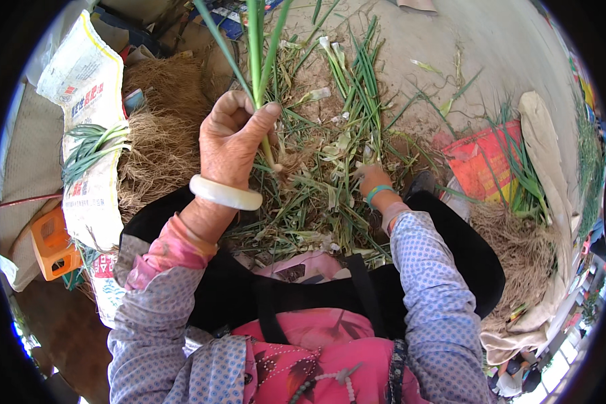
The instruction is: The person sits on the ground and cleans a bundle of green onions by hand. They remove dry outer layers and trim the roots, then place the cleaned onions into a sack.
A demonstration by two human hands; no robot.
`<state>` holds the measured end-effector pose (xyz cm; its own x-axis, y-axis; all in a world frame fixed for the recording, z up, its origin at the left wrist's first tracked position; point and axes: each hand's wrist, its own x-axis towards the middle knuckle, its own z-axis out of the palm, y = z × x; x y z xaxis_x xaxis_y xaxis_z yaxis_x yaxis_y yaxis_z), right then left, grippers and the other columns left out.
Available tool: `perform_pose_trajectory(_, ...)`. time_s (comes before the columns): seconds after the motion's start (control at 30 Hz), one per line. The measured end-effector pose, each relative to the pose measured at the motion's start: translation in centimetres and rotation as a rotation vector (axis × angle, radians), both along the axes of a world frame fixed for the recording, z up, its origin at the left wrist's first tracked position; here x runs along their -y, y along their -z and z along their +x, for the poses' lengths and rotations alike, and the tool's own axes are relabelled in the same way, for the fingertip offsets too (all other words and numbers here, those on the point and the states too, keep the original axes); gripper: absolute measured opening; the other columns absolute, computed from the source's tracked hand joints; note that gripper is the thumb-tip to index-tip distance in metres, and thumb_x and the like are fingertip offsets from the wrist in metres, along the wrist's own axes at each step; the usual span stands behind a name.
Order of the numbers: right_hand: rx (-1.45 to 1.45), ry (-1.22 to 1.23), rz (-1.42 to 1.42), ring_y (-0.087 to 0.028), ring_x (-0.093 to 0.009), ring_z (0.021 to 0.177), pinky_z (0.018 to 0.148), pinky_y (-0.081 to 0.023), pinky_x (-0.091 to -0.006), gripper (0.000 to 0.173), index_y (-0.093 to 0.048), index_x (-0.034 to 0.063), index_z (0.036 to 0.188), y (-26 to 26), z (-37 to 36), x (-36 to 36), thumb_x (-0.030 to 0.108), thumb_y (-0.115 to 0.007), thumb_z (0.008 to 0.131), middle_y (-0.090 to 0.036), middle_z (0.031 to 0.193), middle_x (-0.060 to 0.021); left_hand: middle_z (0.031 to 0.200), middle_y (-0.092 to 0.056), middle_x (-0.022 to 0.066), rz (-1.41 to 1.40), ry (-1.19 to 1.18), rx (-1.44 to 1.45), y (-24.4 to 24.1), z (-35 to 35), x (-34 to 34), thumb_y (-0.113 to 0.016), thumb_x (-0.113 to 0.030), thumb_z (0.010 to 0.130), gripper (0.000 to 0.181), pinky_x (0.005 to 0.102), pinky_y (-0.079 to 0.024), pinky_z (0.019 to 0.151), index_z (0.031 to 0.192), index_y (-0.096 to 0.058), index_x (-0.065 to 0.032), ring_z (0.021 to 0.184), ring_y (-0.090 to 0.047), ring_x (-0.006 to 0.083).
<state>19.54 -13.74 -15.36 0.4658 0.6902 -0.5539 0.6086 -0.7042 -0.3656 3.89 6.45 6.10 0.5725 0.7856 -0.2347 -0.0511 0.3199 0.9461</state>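
Between the thumb and fingers of my left hand (240, 134) is a green onion (255, 60), its leaves pointing up and its rooted end hanging below. My right hand (373, 182), slightly blurred, reaches down to the litter of peeled skins and cut leaves (328, 197); whether its fingers hold anything is hidden. Just beyond it, a bunch of green onion leaves (366, 86) lies on the ground. Several green onions (93, 146) rest across the white printed sack at the left, beside a large heap of brown roots (156, 146).
A white woven sack (93, 202) stands at the left, near an orange plastic crate (55, 242). At the right are a red printed bag (485, 161), another heap of rooted onions (515, 252) and beige cloth (545, 136). A dark shoe (421, 183) is near my right hand.
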Motion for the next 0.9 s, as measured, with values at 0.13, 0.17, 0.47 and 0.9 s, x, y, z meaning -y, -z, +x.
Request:
perform_pose_trajectory(0.13, 0.227, 0.472, 0.235, -0.058, -0.034, 0.088, 0.078, -0.045, -0.0420, 0.022, -0.064, 0.0106, 0.095, 5.9, 5.8, -1.0, 0.012, -0.055, 0.076, -0.062, 0.093, -0.0159, 0.071, -0.056, 0.0010, -0.088, -0.120, -0.142, 1.1, -0.9, -0.5, -0.062, -0.012, 0.082, 0.013, 0.0223, -0.047, 0.051, 0.083, -0.050, -0.0110, 0.057, -0.055, 0.0108)
perform_pose_trajectory(0.17, 0.293, 0.515, 0.271, -0.058, -0.033, 0.088, 0.078, -0.045, -0.0419, 0.022, -0.064, 0.0102, 0.096, 7.3, 7.0, -0.7, 0.013, -0.056, 0.076, -0.062, 0.093, -0.0155, 0.068, -0.057, 0.0034, -0.118, -0.171, -0.144, 1.1, -0.8, -0.7, -0.063, -0.009, 0.081, 0.015, 0.0219, -0.047, 0.046, 0.081, -0.048, -0.0090, 0.053, -0.057, 0.0122)
perform_pose_trajectory(0.47, 0.075, 0.589, -0.065, -0.057, -0.032, 0.091, 0.078, -0.046, -0.0429, 0.026, -0.062, 0.0088, 0.098, 8.4, 6.5, -4.2, 0.021, -0.062, 0.075, -0.060, 0.100, -0.0153, 0.073, -0.057, 0.0039, -0.211, -0.269, -0.171, 1.9, -1.7, -1.8, -0.060, -0.016, 0.085, 0.014, 0.0165, -0.036, 0.034, 0.083, -0.046, -0.0127, 0.049, -0.051, 0.0076)
perform_pose_trajectory(0.9, -0.734, 0.652, 0.621, -0.060, -0.014, 0.060, 0.050, -0.046, -0.0250, 0.027, -0.053, -0.0003, 0.104, -10.7, 8.2, -10.4, 0.017, -0.054, 0.084, -0.062, 0.078, -0.0089, 0.063, -0.057, 0.0033, -0.284, -0.272, 0.143, -0.8, -1.8, -1.7, -0.059, -0.012, 0.082, 0.007, 0.0193, -0.030, 0.038, 0.079, -0.052, -0.0114, 0.042, -0.044, 0.0075)
